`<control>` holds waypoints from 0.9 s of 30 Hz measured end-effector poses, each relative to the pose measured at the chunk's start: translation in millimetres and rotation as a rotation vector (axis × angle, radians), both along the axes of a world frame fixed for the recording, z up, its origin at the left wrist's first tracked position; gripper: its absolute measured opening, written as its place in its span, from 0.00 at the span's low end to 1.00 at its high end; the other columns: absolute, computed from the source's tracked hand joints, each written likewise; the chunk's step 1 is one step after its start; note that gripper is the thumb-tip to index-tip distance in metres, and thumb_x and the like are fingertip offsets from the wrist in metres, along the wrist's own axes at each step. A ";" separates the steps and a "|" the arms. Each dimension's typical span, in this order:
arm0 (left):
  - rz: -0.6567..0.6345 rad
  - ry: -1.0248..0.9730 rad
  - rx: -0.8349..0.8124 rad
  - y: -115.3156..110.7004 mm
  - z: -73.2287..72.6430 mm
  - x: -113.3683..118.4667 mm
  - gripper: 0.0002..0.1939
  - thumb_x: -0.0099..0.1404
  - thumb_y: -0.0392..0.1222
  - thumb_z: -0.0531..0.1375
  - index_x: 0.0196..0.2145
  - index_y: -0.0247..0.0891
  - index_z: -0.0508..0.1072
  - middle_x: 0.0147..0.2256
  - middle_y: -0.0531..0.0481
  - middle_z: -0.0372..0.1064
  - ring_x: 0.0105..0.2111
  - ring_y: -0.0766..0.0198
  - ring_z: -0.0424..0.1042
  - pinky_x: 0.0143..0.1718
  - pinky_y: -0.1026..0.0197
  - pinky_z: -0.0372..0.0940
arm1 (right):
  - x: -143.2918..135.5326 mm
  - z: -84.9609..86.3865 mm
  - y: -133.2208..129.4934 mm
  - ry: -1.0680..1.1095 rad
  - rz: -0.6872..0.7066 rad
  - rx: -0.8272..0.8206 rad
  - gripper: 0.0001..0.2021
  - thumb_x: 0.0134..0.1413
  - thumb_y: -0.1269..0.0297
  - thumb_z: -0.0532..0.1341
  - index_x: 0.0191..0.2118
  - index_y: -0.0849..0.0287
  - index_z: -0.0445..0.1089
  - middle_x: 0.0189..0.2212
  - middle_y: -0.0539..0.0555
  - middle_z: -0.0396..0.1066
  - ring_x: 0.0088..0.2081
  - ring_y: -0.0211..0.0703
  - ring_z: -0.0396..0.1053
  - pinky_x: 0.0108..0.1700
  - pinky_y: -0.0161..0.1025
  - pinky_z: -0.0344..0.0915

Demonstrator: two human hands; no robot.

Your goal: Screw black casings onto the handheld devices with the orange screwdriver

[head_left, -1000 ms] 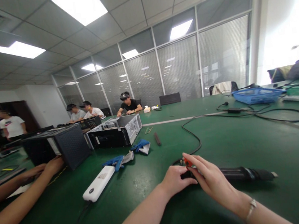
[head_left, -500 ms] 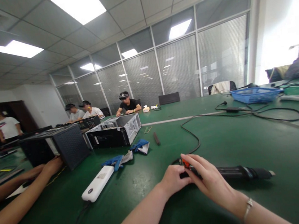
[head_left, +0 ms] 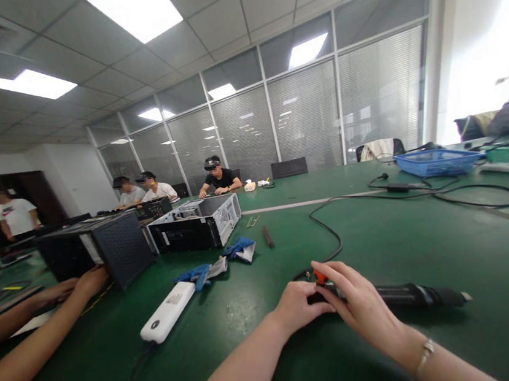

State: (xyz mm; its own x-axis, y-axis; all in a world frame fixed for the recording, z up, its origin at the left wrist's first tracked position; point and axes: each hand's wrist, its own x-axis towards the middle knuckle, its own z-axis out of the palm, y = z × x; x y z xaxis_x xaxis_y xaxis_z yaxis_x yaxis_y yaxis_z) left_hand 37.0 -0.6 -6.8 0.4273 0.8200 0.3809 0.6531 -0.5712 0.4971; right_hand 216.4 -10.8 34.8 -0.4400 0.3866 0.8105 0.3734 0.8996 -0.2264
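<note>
A black electric screwdriver (head_left: pixel 416 295) lies on the green table (head_left: pixel 257 363), its tip pointing right and its cable running from the left end. My left hand (head_left: pixel 299 305) is closed round that cable end. Over the same end, my right hand (head_left: pixel 358 298) pinches a small orange part (head_left: pixel 319 276) between its fingers; the palm side is hidden. Left of my hands are blue and grey gloves (head_left: pixel 204 274) and a white power strip (head_left: pixel 168 312).
At the left, a co-worker's arms (head_left: pixel 64 306) reach into a black computer case (head_left: pixel 122 247). An open case (head_left: pixel 194 226) stands beyond the gloves. A dark bar (head_left: pixel 267 236), a black cable (head_left: pixel 333 230) and a blue basket (head_left: pixel 436 162) lie farther back. Several people sit behind.
The orange part sits slightly higher and farther right between my right fingers. My right hand has shifted a little to the right; my left hand has hardly moved.
</note>
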 end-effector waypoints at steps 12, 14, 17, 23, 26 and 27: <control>0.002 0.003 0.022 0.2 0.9 -0.5 0.10 0.61 0.45 0.65 0.34 0.34 0.78 0.35 0.49 0.77 0.34 0.62 0.74 0.38 0.67 0.64 | 1.0 1.1 -0.9 -0.002 0.017 -0.004 0.22 0.64 0.69 0.52 0.62 0.53 0.54 0.46 0.59 0.67 0.44 0.46 0.69 0.44 0.43 0.71; 0.002 0.003 0.019 0.4 1.1 -0.8 0.13 0.60 0.48 0.65 0.35 0.35 0.78 0.35 0.50 0.77 0.34 0.63 0.74 0.38 0.67 0.64 | 1.9 1.2 0.1 0.011 0.016 0.002 0.21 0.65 0.69 0.50 0.62 0.53 0.56 0.45 0.58 0.68 0.43 0.44 0.70 0.42 0.41 0.71; 0.018 0.020 0.006 0.1 1.7 -0.5 0.14 0.60 0.49 0.66 0.36 0.34 0.78 0.34 0.50 0.77 0.33 0.62 0.74 0.37 0.66 0.64 | 2.4 1.9 -0.8 0.000 0.035 0.000 0.22 0.65 0.71 0.49 0.63 0.54 0.53 0.47 0.59 0.68 0.45 0.44 0.70 0.45 0.40 0.71; 0.002 0.013 -0.003 -1.6 4.2 0.8 0.09 0.62 0.44 0.64 0.36 0.35 0.78 0.36 0.50 0.77 0.35 0.62 0.74 0.39 0.66 0.65 | 1.6 1.2 -1.4 -0.004 -0.002 0.028 0.22 0.64 0.66 0.52 0.63 0.54 0.55 0.48 0.60 0.68 0.46 0.47 0.70 0.46 0.44 0.71; -0.003 0.015 -0.015 -1.4 5.7 0.6 0.11 0.61 0.46 0.65 0.37 0.35 0.78 0.36 0.49 0.77 0.35 0.61 0.74 0.39 0.66 0.65 | 1.7 0.1 0.7 0.001 -0.001 0.019 0.21 0.65 0.68 0.51 0.62 0.53 0.55 0.45 0.59 0.69 0.43 0.44 0.71 0.43 0.42 0.72; -0.004 0.016 -0.017 -1.1 5.9 0.6 0.12 0.61 0.46 0.65 0.37 0.35 0.78 0.36 0.49 0.77 0.35 0.61 0.74 0.39 0.66 0.65 | 1.7 -0.3 1.0 -0.002 0.009 0.011 0.22 0.65 0.69 0.50 0.63 0.53 0.54 0.45 0.59 0.69 0.43 0.44 0.71 0.43 0.41 0.72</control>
